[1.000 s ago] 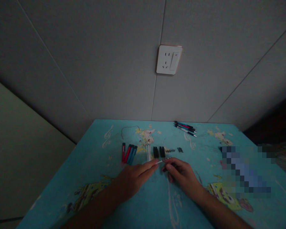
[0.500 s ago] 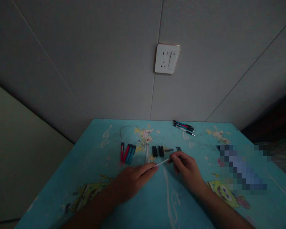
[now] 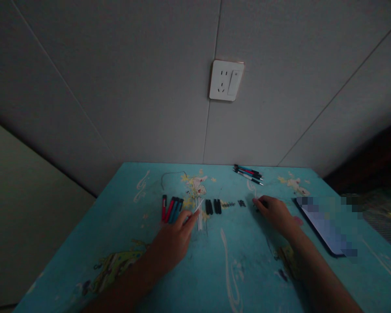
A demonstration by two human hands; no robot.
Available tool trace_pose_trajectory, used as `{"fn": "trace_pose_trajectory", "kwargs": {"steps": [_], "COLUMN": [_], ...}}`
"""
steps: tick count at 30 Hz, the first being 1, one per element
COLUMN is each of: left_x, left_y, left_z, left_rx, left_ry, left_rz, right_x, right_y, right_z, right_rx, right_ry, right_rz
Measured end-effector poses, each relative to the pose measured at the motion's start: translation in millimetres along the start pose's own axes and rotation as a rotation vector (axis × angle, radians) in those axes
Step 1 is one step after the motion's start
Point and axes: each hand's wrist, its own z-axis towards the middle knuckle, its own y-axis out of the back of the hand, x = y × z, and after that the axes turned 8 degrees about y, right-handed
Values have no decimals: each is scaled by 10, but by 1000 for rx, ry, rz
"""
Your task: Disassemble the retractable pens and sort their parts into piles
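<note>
My left hand [image 3: 177, 232] is closed on a thin white pen refill [image 3: 199, 205], its fingertips over a row of white refills [image 3: 200, 224] lying on the table. Just left of the fingertips lie red and blue pen barrels [image 3: 175, 208], partly covered by the hand. Off to the right, my right hand [image 3: 275, 211] is low over the table with thumb and forefinger pinched together; whatever is between them is too small to make out. Black pen grips [image 3: 213, 206], small springs [image 3: 228, 204] and tiny black parts [image 3: 241, 203] lie between the hands.
Several whole pens [image 3: 248, 174] lie near the wall at the back. A phone [image 3: 324, 226], partly blurred out, rests on the right side of the blue patterned table [image 3: 208, 278]. A thin dark strand [image 3: 172, 173] curves at the back left. A socket [image 3: 227, 80] is on the wall.
My hands have moved apart. The left carried the refill forward and left to the other refills; the right left the refill's end and moved right, past the tiny black parts.
</note>
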Motion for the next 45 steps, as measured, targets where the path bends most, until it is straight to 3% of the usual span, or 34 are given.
{"fn": "trace_pose_trajectory", "kwargs": {"steps": [14,20,24,28,32,37,45], "left_x": [-81,-65,-55,-56,-81,-105,-88], "left_y": [-54,-69,-78,-58,-10,6,-26], "left_z": [-50,-57,-60,-46,-36,-32,-35], "left_rx": [99,28,37,39,68,92,88], "left_ry": [188,182,181,201,205,209,209], "left_rz": [-69,-102,-107,-103,-95,-59,-59], "right_x": [40,112,329,685,933,971,1076], "right_y": [-132,-102,-143,-264,-350,-428,-638], "right_z": [37,19,-60,-212,-329,-341,-204], "right_rx": [-18,-109,-196,-217,-189,-202,-238], "right_ry": [45,44,63,158,235,272,546], "right_rz": [56,110,224,456,486,432,198]}}
